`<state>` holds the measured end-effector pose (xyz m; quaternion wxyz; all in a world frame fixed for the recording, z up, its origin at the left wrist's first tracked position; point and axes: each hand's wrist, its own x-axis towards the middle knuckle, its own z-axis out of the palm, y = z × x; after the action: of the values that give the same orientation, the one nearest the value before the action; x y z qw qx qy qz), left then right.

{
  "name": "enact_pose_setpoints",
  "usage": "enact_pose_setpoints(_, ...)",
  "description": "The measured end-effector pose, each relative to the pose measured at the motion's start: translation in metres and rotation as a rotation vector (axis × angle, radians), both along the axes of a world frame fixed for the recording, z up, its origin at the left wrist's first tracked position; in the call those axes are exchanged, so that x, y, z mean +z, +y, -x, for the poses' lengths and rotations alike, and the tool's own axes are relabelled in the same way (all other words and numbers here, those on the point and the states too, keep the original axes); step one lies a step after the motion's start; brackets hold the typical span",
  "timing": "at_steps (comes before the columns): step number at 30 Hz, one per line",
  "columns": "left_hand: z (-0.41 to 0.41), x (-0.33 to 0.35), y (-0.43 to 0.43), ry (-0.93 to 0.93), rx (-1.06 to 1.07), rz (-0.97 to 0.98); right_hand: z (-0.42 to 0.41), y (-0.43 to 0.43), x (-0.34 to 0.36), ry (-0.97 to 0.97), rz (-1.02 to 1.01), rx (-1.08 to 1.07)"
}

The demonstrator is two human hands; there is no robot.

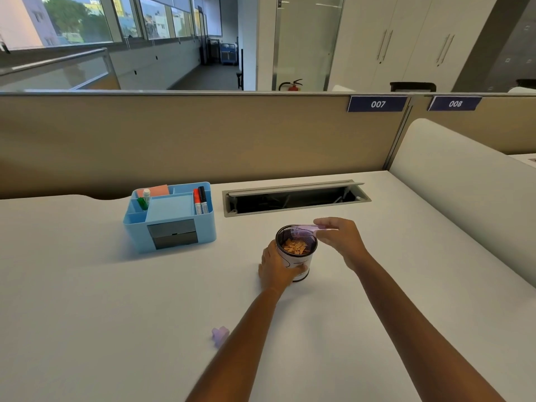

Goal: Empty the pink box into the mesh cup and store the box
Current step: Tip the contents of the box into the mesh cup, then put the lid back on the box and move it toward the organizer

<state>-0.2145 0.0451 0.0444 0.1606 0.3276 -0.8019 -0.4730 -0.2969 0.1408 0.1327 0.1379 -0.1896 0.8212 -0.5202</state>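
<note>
The mesh cup (301, 258) stands upright in the middle of the white desk, with a dark mesh rim, a pale wrapped wall and several small tan pieces inside. My left hand (277, 266) wraps around its left side and base. My right hand (340, 237) holds the translucent pink box (303, 230) tipped on its side over the cup's far rim, its open end facing into the cup. A small pink piece (219, 335), possibly the box's lid, lies on the desk beside my left forearm.
A light blue desk organizer (171, 217) with markers, a glue stick, sticky notes and a dark drawer stands to the left of the cup. An open cable tray (293, 198) is set into the desk behind it. A tan partition (203, 140) backs the desk.
</note>
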Motion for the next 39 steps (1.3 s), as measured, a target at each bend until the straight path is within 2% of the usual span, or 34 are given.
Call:
enact_pose_setpoints(3, -0.003, 0.000, -0.001, -0.022, -0.014, -0.044, -0.002, 0.003, -0.002, -0.160, 0.065, -0.046)
enact_pose_setpoints(7, -0.007, 0.000, -0.001, -0.004, -0.008, -0.100, -0.003, 0.004, -0.004, -0.203, 0.092, -0.075)
enact_pose_setpoints(12, -0.009, 0.004, 0.000, 0.031, -0.009, -0.082, -0.008, 0.002, 0.000, 0.342, -0.203, -0.029)
enact_pose_setpoints(18, -0.009, 0.007, 0.001, 0.009, -0.004, -0.082, -0.010, -0.004, 0.011, 0.388, -0.261, -0.007)
enact_pose_setpoints(20, -0.010, 0.008, 0.000, -0.012, -0.010, -0.095, -0.011, -0.003, 0.013, 0.374, -0.200, -0.026)
enact_pose_setpoints(23, -0.013, 0.009, -0.001, -0.032, -0.006, -0.134, -0.013, 0.001, 0.012, 0.249, -0.031, -0.062)
enact_pose_setpoints(27, -0.017, 0.012, 0.002, -0.003, 0.037, -0.156, -0.026, 0.003, 0.007, -0.237, 0.288, -0.118)
enact_pose_setpoints(30, -0.022, 0.019, 0.008, 0.128, 0.129, -0.149, -0.041, 0.006, 0.001, -0.558, 0.542, -0.060)
enact_pose_setpoints(34, -0.037, 0.029, 0.016, 0.337, 0.242, -0.194, -0.059, 0.000, -0.009, -0.712, 0.639, 0.044)
enact_pose_setpoints(37, -0.045, 0.036, 0.017, 0.373, 0.264, -0.340, -0.074, -0.011, -0.019, -0.768, 0.645, 0.050)
enact_pose_setpoints(39, -0.049, 0.035, 0.014, 0.360, 0.258, -0.357, -0.082, -0.017, -0.024, -0.796, 0.655, 0.069)
